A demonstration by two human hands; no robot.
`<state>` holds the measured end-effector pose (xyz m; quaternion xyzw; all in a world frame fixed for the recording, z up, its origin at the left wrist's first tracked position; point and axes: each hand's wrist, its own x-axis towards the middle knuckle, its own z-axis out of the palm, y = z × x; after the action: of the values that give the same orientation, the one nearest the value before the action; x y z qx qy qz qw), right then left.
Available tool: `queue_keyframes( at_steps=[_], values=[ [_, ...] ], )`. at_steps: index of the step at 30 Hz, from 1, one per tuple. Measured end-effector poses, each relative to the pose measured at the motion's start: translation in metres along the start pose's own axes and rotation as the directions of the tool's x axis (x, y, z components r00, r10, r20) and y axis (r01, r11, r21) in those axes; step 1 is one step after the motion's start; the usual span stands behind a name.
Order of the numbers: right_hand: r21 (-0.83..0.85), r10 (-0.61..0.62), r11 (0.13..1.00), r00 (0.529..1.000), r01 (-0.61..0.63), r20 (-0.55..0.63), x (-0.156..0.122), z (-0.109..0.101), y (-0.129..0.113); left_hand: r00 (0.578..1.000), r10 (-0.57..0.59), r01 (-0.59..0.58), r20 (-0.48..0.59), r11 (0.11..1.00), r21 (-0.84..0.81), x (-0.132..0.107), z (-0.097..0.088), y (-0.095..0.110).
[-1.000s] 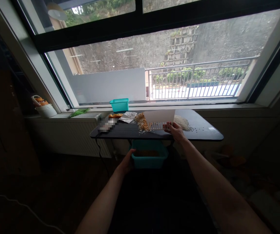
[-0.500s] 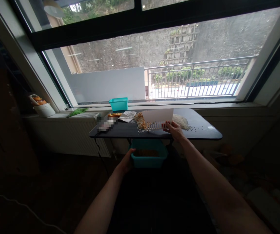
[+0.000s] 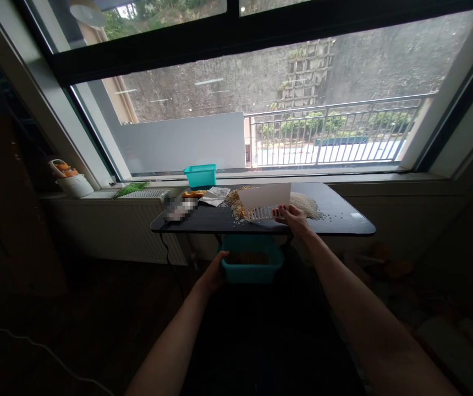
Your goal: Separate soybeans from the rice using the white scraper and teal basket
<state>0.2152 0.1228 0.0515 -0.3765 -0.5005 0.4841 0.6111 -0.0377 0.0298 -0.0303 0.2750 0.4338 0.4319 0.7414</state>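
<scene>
My right hand (image 3: 293, 218) pinches the right side of a white sheet with a comb-like slotted lower edge (image 3: 266, 199), held tilted over the dark table (image 3: 346, 218). Behind and left of the sheet lies a pile of yellow corn-like kernels mixed with pale grains (image 3: 235, 202). A heap of pale grains (image 3: 304, 205) spreads to its right. Below the table's front edge, my left hand (image 3: 215, 270) grips the left rim of a teal tub (image 3: 253, 273). Brownish contents show dimly inside the tub; I cannot make out their kind.
A second teal tub (image 3: 201, 176) stands behind the table by the window. A crumpled white cloth or paper (image 3: 215, 196), a yellow item (image 3: 193, 194) and a blurred object (image 3: 181, 210) lie at the table's left. A white radiator (image 3: 125, 231) stands to the left.
My right hand and the slotted sheet have shifted very slightly to the left. My left hand stays on the tub's rim.
</scene>
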Motion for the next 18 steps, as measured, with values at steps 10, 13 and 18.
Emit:
queue_keyframes(
  at_steps=[10,13,18],
  values=[
    [-0.008,0.006,1.0,1.0,-0.006,-0.018,-0.0023,0.0003,-0.0022,1.0,-0.007,0.007,-0.017,1.0,0.006,0.0053,-0.0063,-0.0025],
    [-0.013,0.004,1.0,1.0,-0.004,-0.02,-0.0021,0.0012,-0.0018,1.0,0.002,-0.002,0.018,1.0,-0.01,0.0066,-0.0077,-0.0034],
    [-0.009,0.023,1.0,1.0,-0.023,0.002,-0.0022,-0.0002,-0.0021,1.0,-0.003,0.003,0.008,1.0,0.006,0.0088,-0.0096,-0.0046]
  ],
)
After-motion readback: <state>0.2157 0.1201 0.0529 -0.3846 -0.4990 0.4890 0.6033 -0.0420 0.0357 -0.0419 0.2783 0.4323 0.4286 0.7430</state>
